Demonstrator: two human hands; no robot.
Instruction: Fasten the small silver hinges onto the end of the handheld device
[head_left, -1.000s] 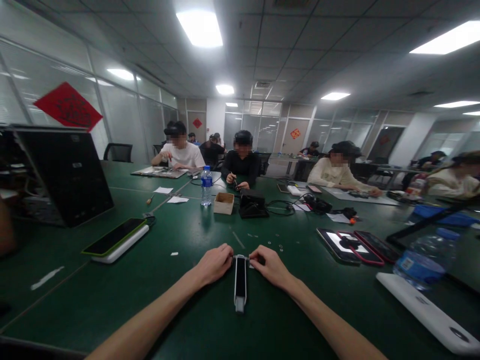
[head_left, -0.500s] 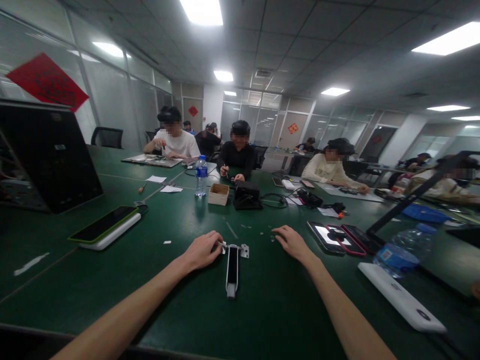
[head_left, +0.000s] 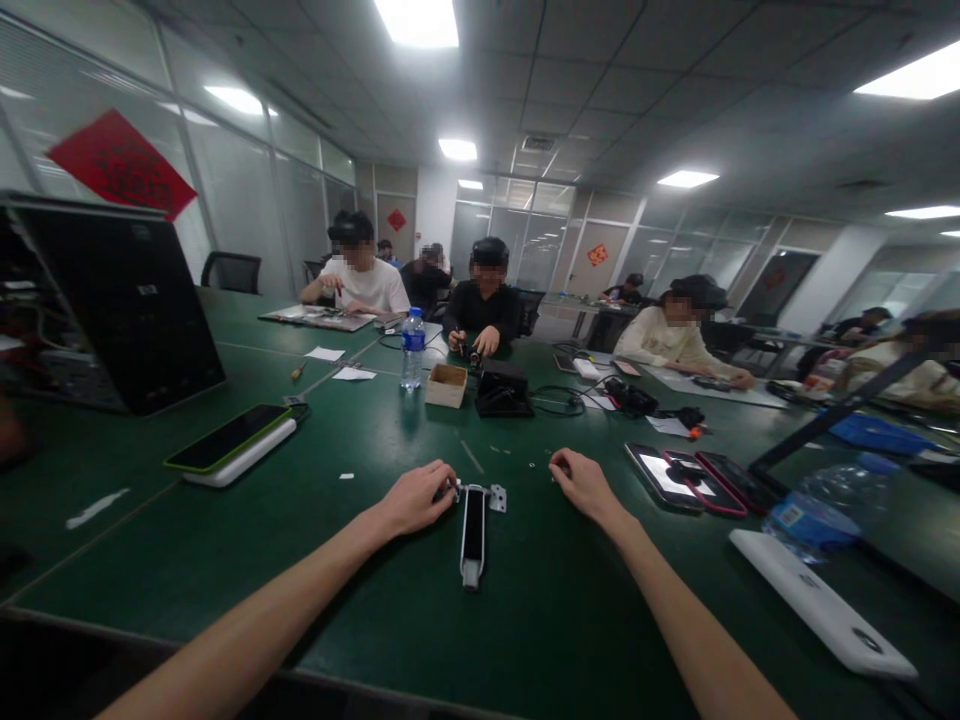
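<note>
A narrow black and silver metal part (head_left: 473, 532) with a small bracket at its far end lies on the green table (head_left: 390, 620) in front of me. My left hand (head_left: 415, 497) rests at the left side of that far end, fingers curled and pinching the bracket. My right hand (head_left: 583, 483) sits on the table further right, apart from the part, fingers bent down over some tiny loose pieces; whether it holds one I cannot make out.
A phone on a white block (head_left: 234, 446) lies left, a black case (head_left: 112, 300) behind it. Phones (head_left: 694, 477), a water bottle (head_left: 825, 505) and a white slab (head_left: 821, 613) lie right. Ahead: bottle (head_left: 412, 347), cardboard box (head_left: 446, 384), black device (head_left: 504, 389). Several people sit around.
My right hand let go of the part's far end and moved right to the small loose pieces. My left hand has stayed on the bracket.
</note>
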